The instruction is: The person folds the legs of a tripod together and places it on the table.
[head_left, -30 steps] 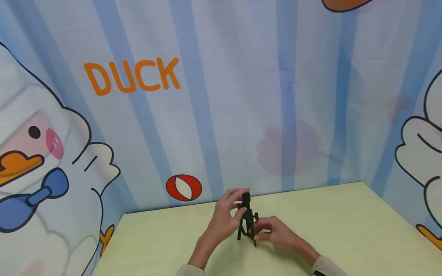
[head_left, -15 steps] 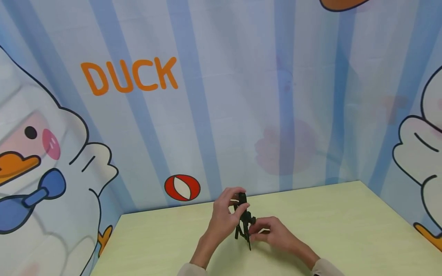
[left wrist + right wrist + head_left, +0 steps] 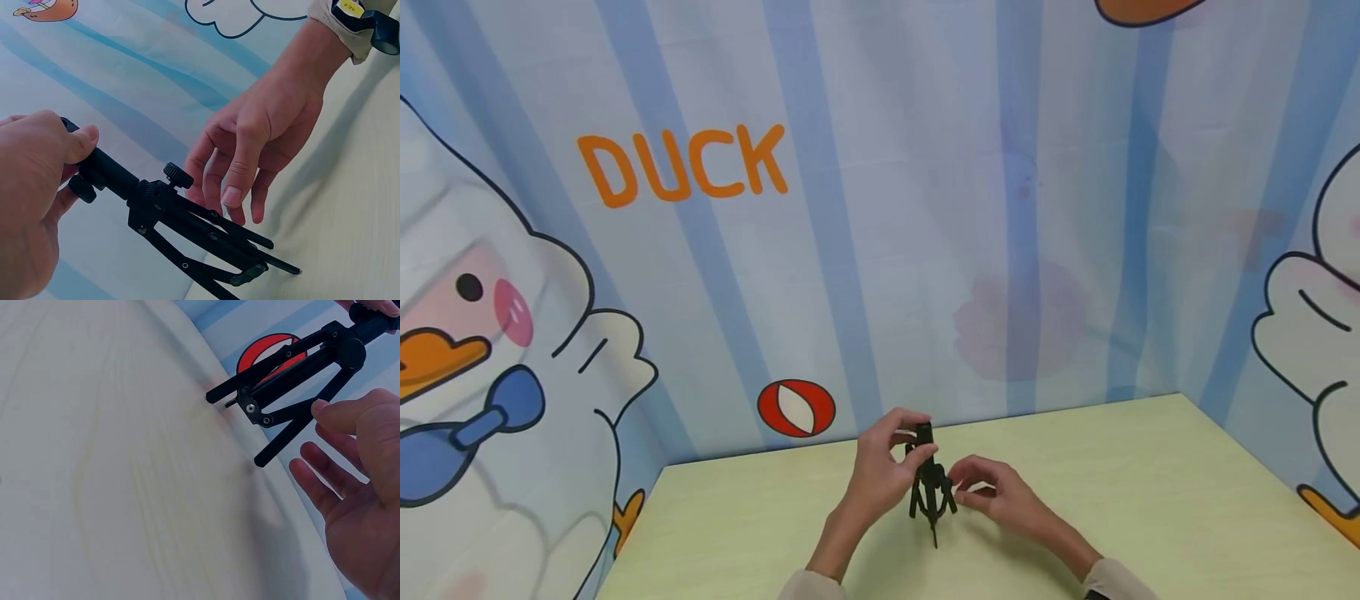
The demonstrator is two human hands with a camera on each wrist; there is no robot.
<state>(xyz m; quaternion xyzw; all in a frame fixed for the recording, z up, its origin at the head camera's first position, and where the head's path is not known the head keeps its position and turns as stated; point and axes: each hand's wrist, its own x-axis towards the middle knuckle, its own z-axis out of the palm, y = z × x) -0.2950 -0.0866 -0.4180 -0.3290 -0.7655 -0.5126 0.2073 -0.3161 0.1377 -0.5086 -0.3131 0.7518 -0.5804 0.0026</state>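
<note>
Two hands work over the table (image 3: 1120,492), near its back edge. Your left hand (image 3: 880,471) grips the head of the tripod (image 3: 929,483), fingers and thumb curled round it; legs partly spread, one foot on the table. Your right hand (image 3: 992,493) sits just beside the legs, fingers relaxed, holding nothing.
</note>
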